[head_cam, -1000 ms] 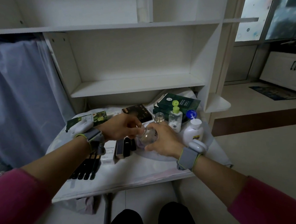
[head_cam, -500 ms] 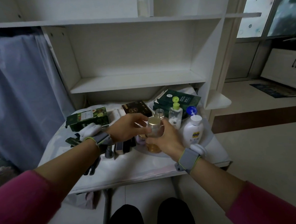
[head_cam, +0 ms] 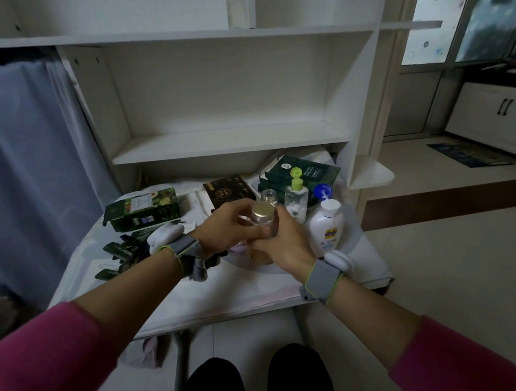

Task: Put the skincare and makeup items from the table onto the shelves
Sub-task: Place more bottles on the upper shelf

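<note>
A clear glass bottle with a gold cap (head_cam: 263, 215) is upright just above the table (head_cam: 245, 291), gripped by both hands. My left hand (head_cam: 231, 224) curls round its left side and my right hand (head_cam: 284, 239) wraps its lower right. A second amber item (head_cam: 259, 254) shows below my right hand, partly hidden. Behind stand a small clear bottle (head_cam: 269, 196), a green-capped bottle (head_cam: 296, 200) and a white lotion bottle (head_cam: 326, 224). The white shelf (head_cam: 228, 142) above the table holds nothing.
A green box (head_cam: 143, 209), a dark brown box (head_cam: 229, 191) and dark green boxes (head_cam: 301, 172) lie at the table's back. Dark sachets (head_cam: 120, 253) are spread at the left. A blue curtain (head_cam: 19, 169) hangs left; a small corner shelf (head_cam: 371, 172) juts out right.
The bottle went from lying tilted between my hands to upright with its gold cap up, and rose a little. Both hands stayed on it.
</note>
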Demonstrator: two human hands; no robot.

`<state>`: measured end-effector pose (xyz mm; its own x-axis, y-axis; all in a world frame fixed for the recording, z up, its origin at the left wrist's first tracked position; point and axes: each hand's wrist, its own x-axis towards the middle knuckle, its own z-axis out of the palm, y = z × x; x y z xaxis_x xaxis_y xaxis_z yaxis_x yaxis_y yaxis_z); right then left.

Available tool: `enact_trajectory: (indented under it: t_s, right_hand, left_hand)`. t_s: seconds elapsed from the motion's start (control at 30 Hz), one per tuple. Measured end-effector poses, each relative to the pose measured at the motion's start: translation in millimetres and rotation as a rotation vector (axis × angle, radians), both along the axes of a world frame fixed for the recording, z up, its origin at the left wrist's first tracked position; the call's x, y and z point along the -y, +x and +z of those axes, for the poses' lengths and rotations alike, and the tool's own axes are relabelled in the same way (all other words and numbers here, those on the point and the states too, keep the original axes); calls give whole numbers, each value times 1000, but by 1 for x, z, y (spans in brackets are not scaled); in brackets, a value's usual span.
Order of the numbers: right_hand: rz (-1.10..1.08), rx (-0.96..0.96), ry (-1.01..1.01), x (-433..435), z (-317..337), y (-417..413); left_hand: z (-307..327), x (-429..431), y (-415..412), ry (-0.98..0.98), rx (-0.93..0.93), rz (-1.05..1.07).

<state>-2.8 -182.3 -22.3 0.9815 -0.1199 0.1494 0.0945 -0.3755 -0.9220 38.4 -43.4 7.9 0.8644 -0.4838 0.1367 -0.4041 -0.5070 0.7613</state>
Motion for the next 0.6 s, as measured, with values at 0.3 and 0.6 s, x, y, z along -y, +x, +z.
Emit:
enact_trajectory:
  t_s: [0.3,0.6]
  right_hand:
    - [25,21,-150,12,5,-9]
    - [-193,564,-100,26,43,-23]
  left_hand:
    - [-4,6,-5,82,-100,36]
    - [23,31,-5,93,51,71]
